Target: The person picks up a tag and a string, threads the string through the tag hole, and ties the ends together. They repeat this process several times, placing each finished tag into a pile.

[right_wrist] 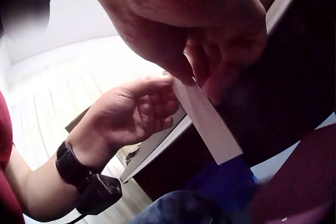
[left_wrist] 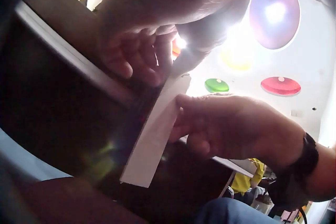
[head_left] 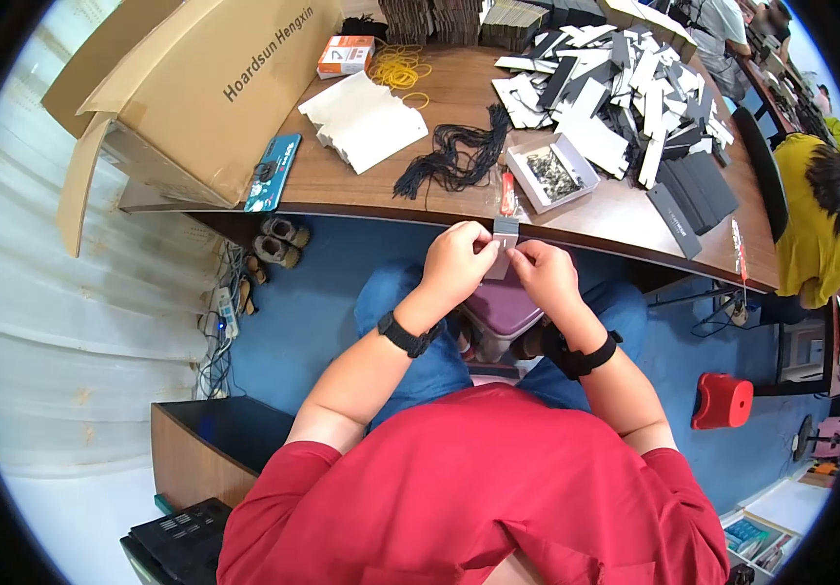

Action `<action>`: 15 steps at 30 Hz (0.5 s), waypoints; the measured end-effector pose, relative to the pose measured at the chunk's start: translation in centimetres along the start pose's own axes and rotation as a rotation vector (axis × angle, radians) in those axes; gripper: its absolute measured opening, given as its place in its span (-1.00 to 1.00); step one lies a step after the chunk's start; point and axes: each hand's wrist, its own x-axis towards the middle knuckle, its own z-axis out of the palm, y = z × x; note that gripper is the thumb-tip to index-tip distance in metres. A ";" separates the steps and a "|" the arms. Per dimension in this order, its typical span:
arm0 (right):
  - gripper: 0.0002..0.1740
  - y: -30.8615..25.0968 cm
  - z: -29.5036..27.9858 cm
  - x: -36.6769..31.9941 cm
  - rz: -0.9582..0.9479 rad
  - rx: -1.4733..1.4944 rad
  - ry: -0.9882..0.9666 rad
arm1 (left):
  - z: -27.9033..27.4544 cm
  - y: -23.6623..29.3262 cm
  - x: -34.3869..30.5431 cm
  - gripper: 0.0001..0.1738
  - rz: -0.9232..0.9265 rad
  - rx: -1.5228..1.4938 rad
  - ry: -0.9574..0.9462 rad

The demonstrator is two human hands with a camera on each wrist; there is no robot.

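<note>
Between both hands, just off the table's front edge, is a narrow folded card strip [head_left: 504, 255], grey at its far end and pale below. My left hand [head_left: 458, 259] pinches it near the far end, fingers curled. My right hand [head_left: 547, 275] grips its side, thumb on the pale face, as the left wrist view shows too. In the right wrist view the card strip [right_wrist: 210, 121] slants down, its lower end free. An orange-red item in a clear wrapper [head_left: 508, 195] lies just beyond the hands, beside an open white box [head_left: 584, 156] of small dark pieces.
A heap of black and white cards [head_left: 625, 93] covers the back right, with stacked dark cards [head_left: 695, 190] nearer. Black cords [head_left: 459, 156], white paper [head_left: 366, 122] and yellow rubber bands [head_left: 398, 68] lie left of it. A large cardboard box [head_left: 210, 88] stands at far left; a red stool [head_left: 724, 401] at right.
</note>
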 end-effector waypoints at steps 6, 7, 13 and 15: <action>-0.65 -1.7 -4.2 0.8 -0.135 -0.359 -0.363 | -0.9 0.7 0.0 -0.78 0.019 0.208 -0.076; -0.65 -2.1 -5.0 1.2 -0.206 -0.280 -0.381 | -1.3 0.7 0.2 -0.79 0.002 0.184 -0.090; -0.83 -5.2 -7.0 4.2 -0.278 -0.085 0.054 | -3.9 0.1 4.0 -0.90 0.122 0.254 0.127; -0.86 -6.4 -6.5 6.1 -0.404 -0.231 0.279 | -4.1 0.0 4.5 -0.80 0.170 0.290 0.122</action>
